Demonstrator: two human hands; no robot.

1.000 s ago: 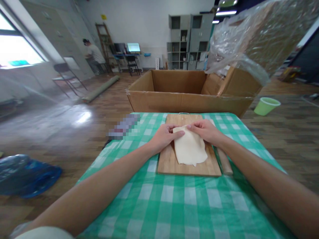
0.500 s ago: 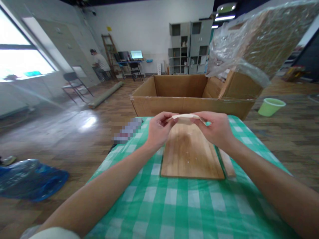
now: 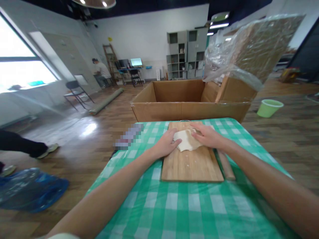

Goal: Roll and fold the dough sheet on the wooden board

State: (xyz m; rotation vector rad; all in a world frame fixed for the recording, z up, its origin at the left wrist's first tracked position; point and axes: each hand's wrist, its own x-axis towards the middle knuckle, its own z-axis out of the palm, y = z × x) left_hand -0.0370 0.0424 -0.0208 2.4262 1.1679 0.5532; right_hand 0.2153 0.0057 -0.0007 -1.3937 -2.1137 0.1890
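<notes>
A flat, pale sheet of dough [image 3: 186,140] with an uneven edge lies on or just over the far half of a wooden cutting board [image 3: 191,167]. My left hand [image 3: 166,145] grips the dough's left edge, its thumb on the near side. At the right edge my right hand [image 3: 208,135] has the dough between thumb and fingers, and a small fold shows there. Some fingertips are hidden. A wooden rolling pin [image 3: 226,166] lies along the board's right side, partly under my right forearm.
A green-and-white checked cloth [image 3: 164,209] covers the table. A blurred-out flat item [image 3: 129,136] lies at its left edge. Beyond the table stands a large open cardboard box [image 3: 171,111]. A green bucket [image 3: 269,108] is to the right, blue plastic [image 3: 35,191] on the floor left, near a person's leg [image 3: 22,144].
Both hands have lowered the dough from above the board's far end towards its surface, and its broad face now shows. A person's leg has come into view at the left.
</notes>
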